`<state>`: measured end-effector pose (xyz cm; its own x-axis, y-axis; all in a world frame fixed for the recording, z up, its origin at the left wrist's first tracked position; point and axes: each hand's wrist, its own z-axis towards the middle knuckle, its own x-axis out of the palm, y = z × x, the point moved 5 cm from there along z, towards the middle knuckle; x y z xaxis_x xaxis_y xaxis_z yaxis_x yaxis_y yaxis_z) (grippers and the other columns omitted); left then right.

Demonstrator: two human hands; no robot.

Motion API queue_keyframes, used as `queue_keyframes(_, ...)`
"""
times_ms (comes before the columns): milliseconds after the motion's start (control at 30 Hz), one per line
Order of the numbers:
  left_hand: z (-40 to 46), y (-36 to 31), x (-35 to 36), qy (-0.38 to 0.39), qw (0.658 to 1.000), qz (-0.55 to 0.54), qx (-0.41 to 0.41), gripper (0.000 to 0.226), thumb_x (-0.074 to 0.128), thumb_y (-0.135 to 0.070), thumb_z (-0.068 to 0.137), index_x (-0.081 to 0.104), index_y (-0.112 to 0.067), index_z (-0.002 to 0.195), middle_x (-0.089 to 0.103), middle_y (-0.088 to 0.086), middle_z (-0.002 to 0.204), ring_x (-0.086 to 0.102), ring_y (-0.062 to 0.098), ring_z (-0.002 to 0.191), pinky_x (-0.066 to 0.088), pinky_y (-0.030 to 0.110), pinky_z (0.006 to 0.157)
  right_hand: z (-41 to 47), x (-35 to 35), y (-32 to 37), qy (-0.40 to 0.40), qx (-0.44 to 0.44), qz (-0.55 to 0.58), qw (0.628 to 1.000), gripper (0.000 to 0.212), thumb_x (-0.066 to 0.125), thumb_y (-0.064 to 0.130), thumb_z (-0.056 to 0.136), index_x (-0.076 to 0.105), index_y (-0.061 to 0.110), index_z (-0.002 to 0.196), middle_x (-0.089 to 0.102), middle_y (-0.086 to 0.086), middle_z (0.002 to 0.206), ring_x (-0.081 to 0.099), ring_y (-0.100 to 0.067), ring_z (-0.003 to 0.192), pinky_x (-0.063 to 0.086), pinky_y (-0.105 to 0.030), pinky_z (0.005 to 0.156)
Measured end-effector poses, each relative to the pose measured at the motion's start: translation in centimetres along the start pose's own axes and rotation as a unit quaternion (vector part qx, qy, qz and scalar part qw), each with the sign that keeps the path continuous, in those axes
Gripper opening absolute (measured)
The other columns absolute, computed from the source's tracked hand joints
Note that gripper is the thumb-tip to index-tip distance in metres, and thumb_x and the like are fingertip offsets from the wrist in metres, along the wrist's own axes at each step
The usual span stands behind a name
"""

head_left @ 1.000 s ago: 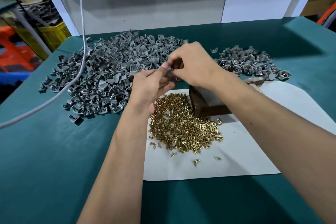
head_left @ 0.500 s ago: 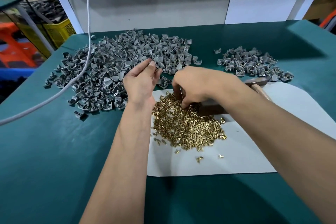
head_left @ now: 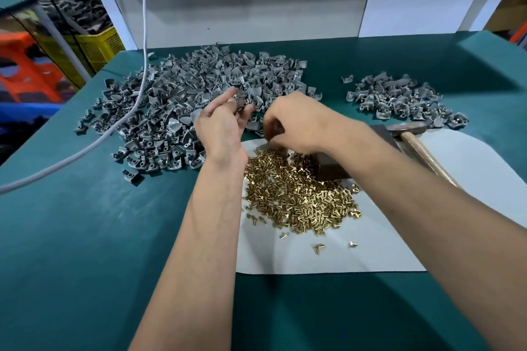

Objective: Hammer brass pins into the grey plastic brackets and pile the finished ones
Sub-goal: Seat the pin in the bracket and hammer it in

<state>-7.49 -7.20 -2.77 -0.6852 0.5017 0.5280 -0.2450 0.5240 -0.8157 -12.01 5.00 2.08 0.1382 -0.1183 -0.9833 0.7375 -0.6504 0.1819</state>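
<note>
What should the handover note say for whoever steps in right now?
Left hand: pinches a grey bracket above the big pile of blanks.
Right hand: fingers curled down at the top of the brass pins on the white sheet; what its grip holds is hidden.
Hammer lies idle by the dark block.
Done: small finished pile, far right.
Left: most of the blanks.
</note>
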Motion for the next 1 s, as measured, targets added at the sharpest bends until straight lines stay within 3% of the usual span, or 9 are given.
queue_keyframes(100,0.0,0.0,-0.1,-0.007,1.000,0.000,-0.004,0.025,0.057,0.010,0.094,0.078,-0.003,0.101,0.069,0.019,0.120,0.072,0.021,0.076,0.062,0.027,0.077,1.0,1.1,0.1,-0.025,0.021,-0.018,0.999,0.017,0.071,0.012,0.087,0.075,0.021,0.102,0.071,-0.011,0.100,0.067,-0.033,0.090,0.056,-0.039,0.081)
queue_keyframes(200,0.1,0.0,-0.2,-0.012,1.000,-0.001,-0.005,0.025,0.057,0.010,0.094,0.078,-0.003,0.099,0.069,0.020,0.119,0.072,0.020,0.072,0.063,0.027,0.076,1.7,1.9,0.4,-0.010,0.030,-0.008,0.999,0.013,0.068,0.010,0.089,0.074,0.014,0.100,0.069,-0.015,0.098,0.064,-0.033,0.082,0.051,-0.034,0.073)
queue_keyframes(333,0.2,0.0,-0.2,-0.009,1.000,-0.005,-0.005,0.025,0.057,0.010,0.094,0.077,-0.003,0.099,0.069,0.021,0.119,0.072,0.019,0.069,0.063,0.028,0.077,1.9,2.1,1.0,0.018,0.021,-0.026,0.999,0.004,0.070,0.010,0.088,0.071,0.011,0.091,0.066,-0.010,0.084,0.067,-0.032,0.084,0.058,-0.039,0.079)
queue_keyframes(500,0.3,0.0,-0.2,-0.003,1.000,-0.004,0.001,0.024,0.057,0.010,0.095,0.076,-0.001,0.105,0.071,0.025,0.113,0.070,0.025,0.078,0.063,0.029,0.076,1.2,2.0,2.0,0.077,-0.003,-0.061,0.995,0.017,0.067,0.009,0.090,0.056,0.020,0.084,0.055,-0.003,0.078,0.058,-0.026,0.081,0.048,-0.031,0.071)
queue_keyframes(600,0.3,0.0,-0.2,0.003,1.000,-0.002,0.001,0.024,0.056,0.009,0.095,0.076,0.000,0.105,0.071,0.025,0.112,0.071,0.027,0.082,0.063,0.029,0.077,0.4,1.7,2.2,0.093,-0.011,-0.069,0.993,0.010,0.061,0.009,0.094,0.056,0.016,0.089,0.056,-0.004,0.082,0.058,-0.026,0.081,0.047,-0.032,0.070)
queue_keyframes(700,0.1,-0.1,0.1,0.017,1.000,-0.001,0.001,0.024,0.055,0.009,0.095,0.075,0.000,0.105,0.071,0.022,0.112,0.072,0.025,0.081,0.062,0.029,0.079,-0.8,0.1,1.4,0.033,-0.004,0.012,0.999,0.006,0.062,0.011,0.097,0.066,0.009,0.101,0.065,-0.003,0.093,0.063,-0.021,0.086,0.053,-0.034,0.080)
queue_keyframes(800,-0.4,0.0,0.9,0.058,0.998,0.008,0.008,0.028,0.051,0.011,0.097,0.074,0.001,0.110,0.073,0.017,0.101,0.071,0.020,0.074,0.062,0.027,0.077,-2.5,-1.9,-1.0,-0.067,0.017,0.124,0.990,0.011,0.065,0.017,0.098,0.072,0.021,0.106,0.070,0.005,0.107,0.065,-0.010,0.094,0.052,-0.026,0.089)
queue_keyframes(867,-1.1,0.3,1.9,0.110,0.994,0.014,0.008,0.028,0.051,0.010,0.098,0.072,0.001,0.115,0.072,0.019,0.104,0.071,0.020,0.077,0.061,0.025,0.074,-4.0,-2.8,-3.0,-0.123,0.030,0.160,0.979,0.009,0.069,0.022,0.096,0.074,0.030,0.097,0.070,0.016,0.098,0.062,0.002,0.087,0.047,-0.018,0.081)
queue_keyframes(1000,-2.7,1.8,4.1,0.208,0.978,0.028,-0.001,0.026,0.058,0.008,0.097,0.069,-0.004,0.117,0.071,0.017,0.103,0.071,0.019,0.079,0.059,0.023,0.075,-7.2,-3.4,-6.7,-0.248,0.052,0.247,0.935,0.007,0.084,0.027,0.082,0.077,0.027,0.081,0.073,0.011,0.077,0.067,-0.005,0.072,0.056,-0.029,0.073)
